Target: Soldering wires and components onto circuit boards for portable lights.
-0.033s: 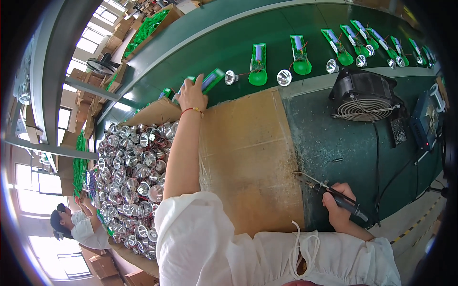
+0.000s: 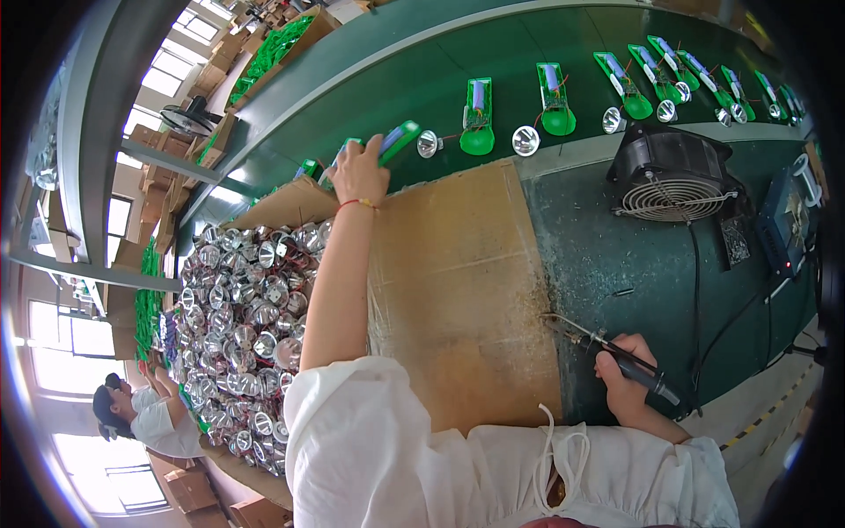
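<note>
My left hand point(image 2: 359, 179) reaches to the far left side of the bench, its fingers closed on a green flashlight housing point(image 2: 400, 143) with a blue battery inside. The hand covers the housing's lower end. Another green piece shows just behind the fingers. My right hand point(image 2: 625, 387) grips the dark handle of a soldering iron point(image 2: 644, 373) at the near right. Its thin metal tip points left, over the right edge of a brown cardboard sheet point(image 2: 458, 290). Nearest to my left forearm lies a heap of silver lamp reflectors point(image 2: 238, 339) with wires.
Along the far green belt point(image 2: 510, 53) lie several green housings point(image 2: 476, 114) wired to reflectors point(image 2: 525, 141). A black fan point(image 2: 673, 176), a blue soldering station point(image 2: 783, 224) and a solder spool point(image 2: 807, 182) stand at right. Another person point(image 2: 145, 409) works at far left.
My left hand and the green housing have shifted slightly to the right and away from me. My right hand and the soldering iron have stayed nearly still.
</note>
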Demonstrator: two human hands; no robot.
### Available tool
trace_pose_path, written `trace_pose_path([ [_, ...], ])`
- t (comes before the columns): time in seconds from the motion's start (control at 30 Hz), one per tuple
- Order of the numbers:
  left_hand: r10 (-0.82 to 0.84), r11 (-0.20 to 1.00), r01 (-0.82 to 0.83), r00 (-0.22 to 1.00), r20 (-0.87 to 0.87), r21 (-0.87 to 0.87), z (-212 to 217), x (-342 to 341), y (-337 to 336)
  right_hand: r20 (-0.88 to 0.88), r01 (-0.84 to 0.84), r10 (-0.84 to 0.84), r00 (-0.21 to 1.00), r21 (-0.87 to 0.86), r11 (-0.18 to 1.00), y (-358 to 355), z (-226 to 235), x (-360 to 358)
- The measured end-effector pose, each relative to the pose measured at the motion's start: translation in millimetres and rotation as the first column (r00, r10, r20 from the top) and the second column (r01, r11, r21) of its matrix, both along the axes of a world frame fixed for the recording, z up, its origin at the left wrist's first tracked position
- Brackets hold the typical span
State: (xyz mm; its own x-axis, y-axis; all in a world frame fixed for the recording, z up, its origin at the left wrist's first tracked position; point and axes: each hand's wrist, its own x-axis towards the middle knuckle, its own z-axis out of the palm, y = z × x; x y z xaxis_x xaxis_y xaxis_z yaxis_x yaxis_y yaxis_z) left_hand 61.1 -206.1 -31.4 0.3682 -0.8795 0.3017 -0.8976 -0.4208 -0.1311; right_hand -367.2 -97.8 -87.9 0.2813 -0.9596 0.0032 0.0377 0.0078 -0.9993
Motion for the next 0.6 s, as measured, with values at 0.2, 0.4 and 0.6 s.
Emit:
trace_pose_path([
  [0.2,-0.082,0.989,0.11,0.962,-0.259,0.097,1,-28,23,0.064,0.023,-0.029,0.998,0.094,0.995,0,11,6],
  [0.4,-0.053,0.995,0.081,0.916,-0.397,0.055,-3,-54,54,0.093,0.028,-0.037,0.995,0.103,0.994,3,14,5],
  [0.6,-0.115,0.99,0.138,0.87,-0.48,0.011,5,-178,153,0.129,0.069,-0.088,0.988,0.144,0.987,7,23,-1],
])
